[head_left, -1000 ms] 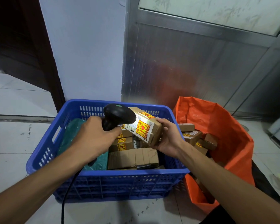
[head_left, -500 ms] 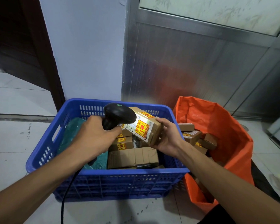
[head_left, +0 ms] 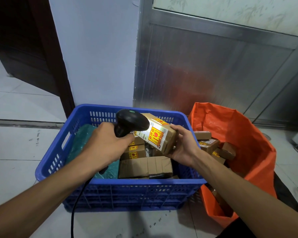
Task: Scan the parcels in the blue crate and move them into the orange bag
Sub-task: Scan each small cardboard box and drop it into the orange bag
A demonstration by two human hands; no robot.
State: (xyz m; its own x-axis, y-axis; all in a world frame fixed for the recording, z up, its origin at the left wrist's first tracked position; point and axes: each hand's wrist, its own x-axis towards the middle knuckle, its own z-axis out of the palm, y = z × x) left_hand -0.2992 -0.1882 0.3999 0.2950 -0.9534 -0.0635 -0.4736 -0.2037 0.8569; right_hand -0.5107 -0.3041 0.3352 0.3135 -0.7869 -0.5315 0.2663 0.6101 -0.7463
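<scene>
A blue crate [head_left: 134, 188] stands on the floor and holds several cardboard parcels [head_left: 144, 166] and a green padded parcel [head_left: 83, 140]. My left hand [head_left: 105, 145] grips a black corded scanner [head_left: 130, 121] above the crate. The scanner's light falls on the labelled face of a small cardboard parcel [head_left: 159, 136], held tilted over the crate by my right hand [head_left: 185, 147]. To the right the orange bag [head_left: 244, 145] stands open with several small parcels [head_left: 212, 145] inside.
The crate and bag sit against a pale wall [head_left: 93, 48] and a metal door panel [head_left: 205, 71]. A dark wooden door [head_left: 24, 40] is at the far left. The scanner cable [head_left: 76, 203] hangs down over the crate's front to the tiled floor [head_left: 15, 152].
</scene>
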